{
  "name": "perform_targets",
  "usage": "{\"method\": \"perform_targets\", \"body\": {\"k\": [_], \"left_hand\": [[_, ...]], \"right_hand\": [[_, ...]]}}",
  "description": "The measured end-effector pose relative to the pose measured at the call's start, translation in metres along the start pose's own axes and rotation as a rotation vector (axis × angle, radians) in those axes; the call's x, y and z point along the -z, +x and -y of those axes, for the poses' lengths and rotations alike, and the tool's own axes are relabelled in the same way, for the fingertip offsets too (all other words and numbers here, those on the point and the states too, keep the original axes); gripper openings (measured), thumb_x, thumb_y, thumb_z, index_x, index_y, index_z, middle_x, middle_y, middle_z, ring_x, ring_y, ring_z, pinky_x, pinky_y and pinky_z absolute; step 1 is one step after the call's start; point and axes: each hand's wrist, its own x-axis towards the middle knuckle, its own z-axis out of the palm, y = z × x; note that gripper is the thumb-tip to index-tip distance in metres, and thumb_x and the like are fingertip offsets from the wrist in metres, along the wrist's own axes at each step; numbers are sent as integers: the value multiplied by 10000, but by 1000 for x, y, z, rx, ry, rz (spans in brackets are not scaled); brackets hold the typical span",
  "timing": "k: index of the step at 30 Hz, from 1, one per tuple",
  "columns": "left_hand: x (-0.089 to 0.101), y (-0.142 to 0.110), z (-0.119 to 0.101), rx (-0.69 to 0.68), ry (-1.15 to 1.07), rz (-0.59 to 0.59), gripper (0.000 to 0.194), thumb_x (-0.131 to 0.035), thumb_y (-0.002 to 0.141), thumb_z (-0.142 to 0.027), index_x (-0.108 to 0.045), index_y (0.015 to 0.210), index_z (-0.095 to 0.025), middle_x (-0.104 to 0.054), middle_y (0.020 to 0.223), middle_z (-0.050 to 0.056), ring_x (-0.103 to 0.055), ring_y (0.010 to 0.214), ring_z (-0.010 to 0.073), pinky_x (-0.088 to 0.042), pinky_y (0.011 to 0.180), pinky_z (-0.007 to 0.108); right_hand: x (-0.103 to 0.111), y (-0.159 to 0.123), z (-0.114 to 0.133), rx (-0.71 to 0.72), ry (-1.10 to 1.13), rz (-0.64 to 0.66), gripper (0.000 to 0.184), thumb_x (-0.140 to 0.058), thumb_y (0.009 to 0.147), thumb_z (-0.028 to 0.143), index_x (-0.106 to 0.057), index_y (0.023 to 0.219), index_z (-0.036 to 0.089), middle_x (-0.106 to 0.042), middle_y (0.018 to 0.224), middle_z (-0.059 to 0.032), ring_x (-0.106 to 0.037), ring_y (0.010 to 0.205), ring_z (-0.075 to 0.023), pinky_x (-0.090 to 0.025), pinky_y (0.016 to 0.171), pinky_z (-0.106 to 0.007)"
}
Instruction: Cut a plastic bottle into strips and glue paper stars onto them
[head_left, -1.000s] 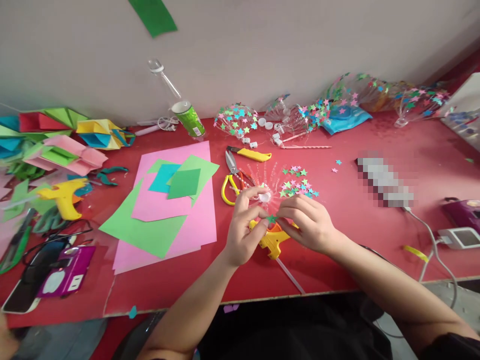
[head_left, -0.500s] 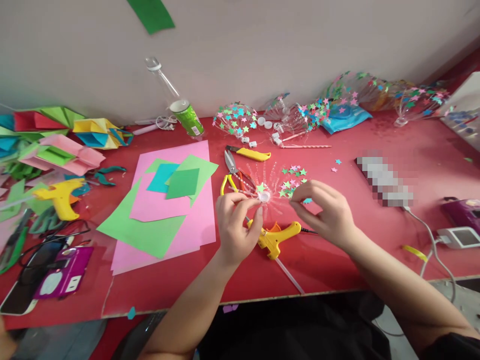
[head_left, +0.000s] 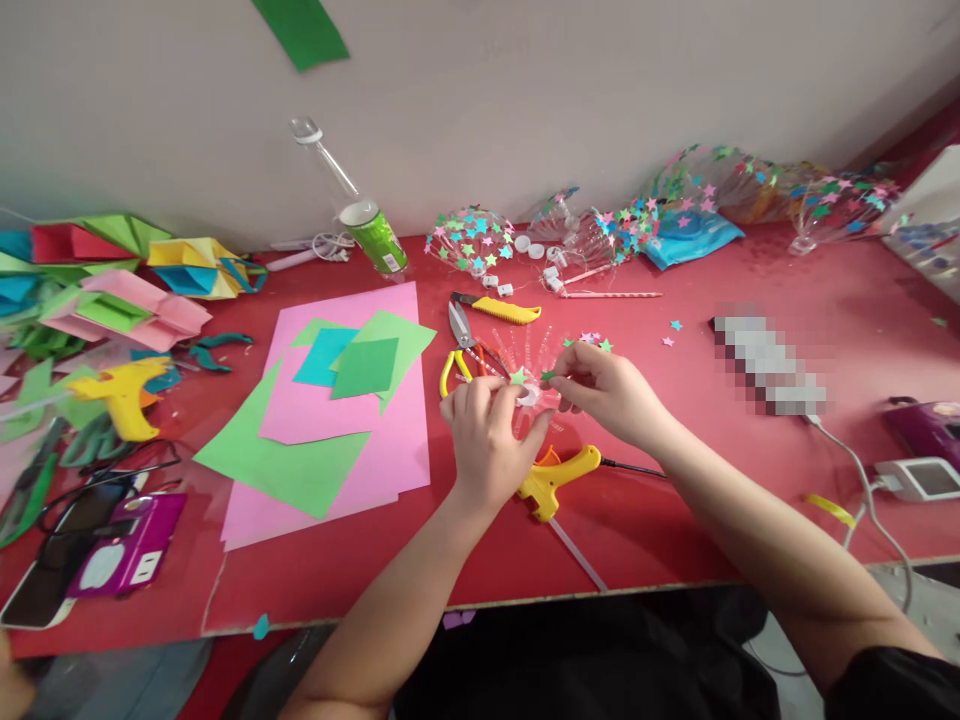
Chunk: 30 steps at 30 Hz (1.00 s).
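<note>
A clear plastic bottle top cut into thin strips lies splayed on the red table, its white neck in the middle. My left hand curls about its near left side, fingers and thumb around the neck. One light green paper star sits by the left fingertips. Between thumb and forefinger, my right hand pinches a dark green paper star above the strips. Several loose stars lie just behind the right hand, partly hidden by it. A yellow glue gun rests below both hands.
Scissors, a yellow cutter and yellow-handled pliers lie behind my left hand. Paper sheets spread to the left. Star-tipped plastic pieces and a bottle line the wall. The glue gun's cord runs right.
My right hand has moved left from beside the loose stars to the bottle piece, now with a dark green star. My left thumb has spread away from its fingers.
</note>
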Motion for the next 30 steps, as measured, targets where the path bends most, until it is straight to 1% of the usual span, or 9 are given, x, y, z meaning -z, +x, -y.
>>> {"method": "perform_targets", "body": {"k": [4,9,10,14,16,19,23,27,30], "left_hand": [[-4,1,-1,38,20,15,174,-683,816,-360,-634,861,-199,-581,903,63,-553,898,239,-352,844,401],[-5,0,2,19,-4,3,23,-650,823,-222,-641,812,-204,-588,897,57,-560,889,231,-361,848,401],[-5,-1,2,17,-19,3,19,-659,810,-212,-642,817,-204,-594,904,56,-566,892,232,-366,854,403],[-4,-1,2,37,-84,35,111,-695,782,-245,-633,862,-200,-622,924,58,-590,908,239,-380,869,413],[-4,0,1,36,-114,52,90,-682,802,-238,-614,848,-201,-640,905,50,-601,902,231,-384,854,399],[-4,0,0,6,-168,66,88,-662,827,-199,-580,859,-202,-670,883,33,-612,874,208,-390,826,371],[-2,0,-1,-6,-205,53,121,-659,823,-157,-569,888,-206,-680,847,17,-611,821,192,-401,804,358],[0,0,-1,-14,-233,27,109,-635,826,-128,-585,878,-210,-680,841,15,-618,819,190,-415,805,365],[1,-1,0,-16,-264,32,122,-623,826,-115,-598,891,-215,-676,841,12,-619,817,185,-425,795,361]], "right_hand": [[-8,-1,-10,-1,129,-14,88,-583,831,251,-519,791,205,-631,724,11,-637,657,-137,-488,616,-269],[-12,-3,-12,-3,208,-31,82,-585,826,235,-528,777,203,-631,753,4,-614,706,-136,-487,670,-288],[-12,-5,-11,1,229,-31,87,-586,828,238,-528,775,203,-628,753,6,-606,704,-133,-482,667,-286],[-14,-13,-11,-3,238,-47,118,-606,830,252,-527,758,202,-586,717,23,-557,654,-116,-457,620,-268],[-16,-18,-14,3,258,-43,107,-601,840,245,-533,771,201,-605,753,12,-574,683,-121,-479,649,-276],[-19,-22,-18,51,314,-38,80,-597,848,213,-541,791,204,-658,858,-18,-627,784,-136,-526,744,-300],[-20,-24,-19,126,303,-23,84,-593,843,162,-554,783,206,-681,931,-35,-660,873,-146,-551,825,-316],[-19,-24,-18,218,240,-3,87,-582,848,134,-575,793,202,-687,953,-51,-668,906,-156,-561,836,-330],[-19,-24,-19,329,112,-35,102,-579,868,126,-583,803,206,-694,942,-50,-669,896,-157,-563,828,-336]]}}
